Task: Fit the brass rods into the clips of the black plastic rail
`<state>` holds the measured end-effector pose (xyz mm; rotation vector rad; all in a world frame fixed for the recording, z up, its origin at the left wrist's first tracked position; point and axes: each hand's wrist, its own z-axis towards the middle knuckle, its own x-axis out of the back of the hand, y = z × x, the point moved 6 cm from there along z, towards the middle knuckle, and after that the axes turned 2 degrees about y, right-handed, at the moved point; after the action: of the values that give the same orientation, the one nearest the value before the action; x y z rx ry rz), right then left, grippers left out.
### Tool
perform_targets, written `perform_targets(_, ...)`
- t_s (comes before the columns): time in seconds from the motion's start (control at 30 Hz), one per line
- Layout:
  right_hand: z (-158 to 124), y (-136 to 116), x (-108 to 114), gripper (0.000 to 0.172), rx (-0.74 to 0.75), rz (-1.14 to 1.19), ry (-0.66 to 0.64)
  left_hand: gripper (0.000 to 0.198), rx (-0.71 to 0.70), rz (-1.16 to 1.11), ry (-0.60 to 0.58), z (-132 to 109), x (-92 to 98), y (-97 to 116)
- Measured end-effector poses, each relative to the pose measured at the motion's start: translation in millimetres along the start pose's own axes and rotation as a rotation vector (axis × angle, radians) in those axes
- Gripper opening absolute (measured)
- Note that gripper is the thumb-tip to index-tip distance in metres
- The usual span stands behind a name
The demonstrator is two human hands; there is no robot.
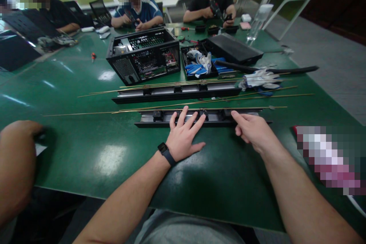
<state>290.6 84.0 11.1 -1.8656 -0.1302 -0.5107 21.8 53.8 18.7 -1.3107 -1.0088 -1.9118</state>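
Note:
A long, black-edged rail (213, 124) with a silvery channel lies across the green table in front of me. Several black blocks (157, 114) sit along its channel. My left hand (184, 135), with a dark watch at the wrist, lies over the middle of the rail, fingers spread, covering part of the blocks there. At the rail's right part, my right hand (251, 129) has its fingers curled, and its leading fingertips touch a black block (227, 113). Thin brass-coloured rods (137, 109) lie along the rail's far side.
Behind lies a second similar rail (177, 94) with more rods. Farther back are an open black computer case (143, 59), a tray with gloves (200, 65) and a black tube (286, 70). A neighbour's arm (17, 160) rests at left. Several people sit across the table (85, 152).

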Motion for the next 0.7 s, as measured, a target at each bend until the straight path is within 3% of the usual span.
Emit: perform_targets(0.7,7.5,9.1,2.2,0.081,0.041,-0.062,0.051,0.102,-0.010,0.011,0.011,-0.8,-1.4,-0.3)
